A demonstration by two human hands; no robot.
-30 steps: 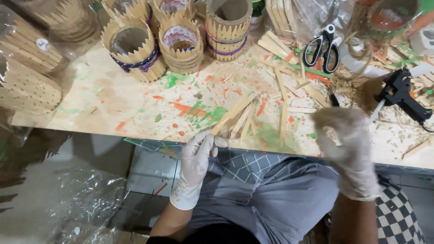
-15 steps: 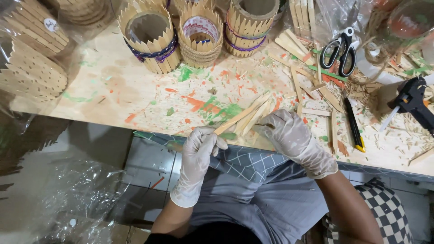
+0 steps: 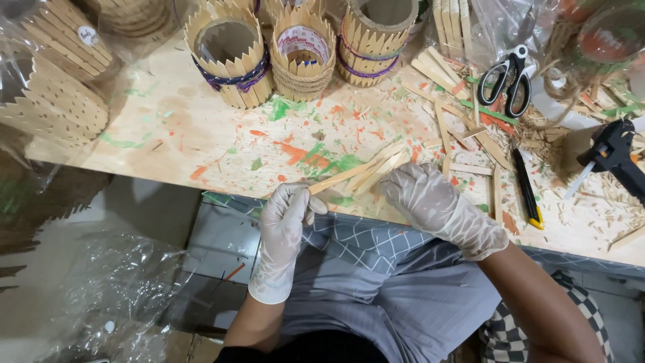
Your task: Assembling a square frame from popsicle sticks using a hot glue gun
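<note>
The paint-stained table (image 3: 201,128) fills the top of the view, with a row of stick holders (image 3: 232,54) along its far edge, scissors (image 3: 507,77) and a glue gun (image 3: 615,158) to the right, and a box cutter (image 3: 525,188) near the front edge. The right hand (image 3: 437,205), gloved, now rests on the table edge with its fingers bent over the ends of the wooden sticks (image 3: 366,171), touching them; a second ago it was raised further right, away from them. The left hand (image 3: 285,218), also gloved, stays at the table edge, pinching the near end of one stick between thumb and fingers. The sticks lie fanned on the table between the two hands.
</note>
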